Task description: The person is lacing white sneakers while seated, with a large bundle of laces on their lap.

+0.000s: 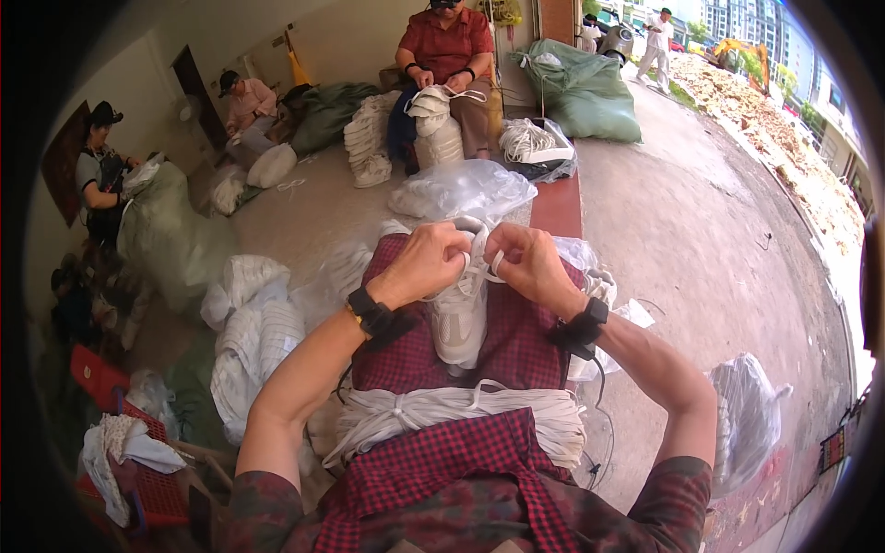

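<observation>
A white and beige sneaker sits between my thighs, on the red-and-black checked apron, its toe toward me. At its upper part, my left hand is closed with the fingers pinched on a white shoelace. On the other side of the shoe's tongue, my right hand pinches the lace too, and a small loop shows by its fingertips. The lace runs between both hands across the shoe's throat. Across my lap lies a thick bundle of white shoelaces, tied round with a lace.
Wrapped stacks of white shoes stand at my left, near a red plastic chair. Clear plastic bags lie ahead. A person across from me handles laces on stacked shoes. Large green sacks stand farther back. A plastic-wrapped bundle is at right.
</observation>
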`<state>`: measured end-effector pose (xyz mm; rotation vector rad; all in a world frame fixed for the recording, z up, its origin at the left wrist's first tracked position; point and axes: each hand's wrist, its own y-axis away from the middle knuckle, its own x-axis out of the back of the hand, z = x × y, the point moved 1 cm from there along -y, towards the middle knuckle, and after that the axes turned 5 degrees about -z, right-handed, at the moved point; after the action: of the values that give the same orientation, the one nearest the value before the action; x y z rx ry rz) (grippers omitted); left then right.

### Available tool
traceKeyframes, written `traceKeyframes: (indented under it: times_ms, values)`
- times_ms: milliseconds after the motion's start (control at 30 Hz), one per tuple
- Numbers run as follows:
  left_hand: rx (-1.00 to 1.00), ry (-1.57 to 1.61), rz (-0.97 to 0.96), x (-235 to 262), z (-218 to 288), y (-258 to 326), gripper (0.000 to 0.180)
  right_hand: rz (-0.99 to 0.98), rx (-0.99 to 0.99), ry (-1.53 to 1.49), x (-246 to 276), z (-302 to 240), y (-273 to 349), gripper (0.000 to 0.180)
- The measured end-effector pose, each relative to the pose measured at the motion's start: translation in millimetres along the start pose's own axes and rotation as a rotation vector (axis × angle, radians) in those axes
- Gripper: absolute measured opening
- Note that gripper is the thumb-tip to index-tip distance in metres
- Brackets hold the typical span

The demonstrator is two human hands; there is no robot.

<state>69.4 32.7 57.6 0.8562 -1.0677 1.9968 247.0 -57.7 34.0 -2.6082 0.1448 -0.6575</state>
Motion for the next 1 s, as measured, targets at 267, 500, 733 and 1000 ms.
traceKeyframes:
  times_ms: [267, 500, 733, 1000]
  values:
    - [-0.003, 0.021, 0.0, 0.0, -1.5, 3.4, 0.016, -0.024, 0.091, 0.184, -1.8, -10.1, -1.4, 0.014]
    - [-0.072, 0.01, 0.051, -2.0, -7.7, 3.6, 0.014, 0.029, 0.037, 0.125, -8.2, -7.2, -2.0, 0.012]
    - [-0.044, 0.028, 0.007, -3.4, -0.2, -5.3, 0.015, 0.096, 0.102, 0.138, -4.5, 0.2, 2.8, 0.011]
    - [-0.011, 0.011, 0.023, 2.5, -2.0, 10.3, 0.016, 0.109, -0.043, 0.001, -28.6, 5.6, -9.0, 0.013]
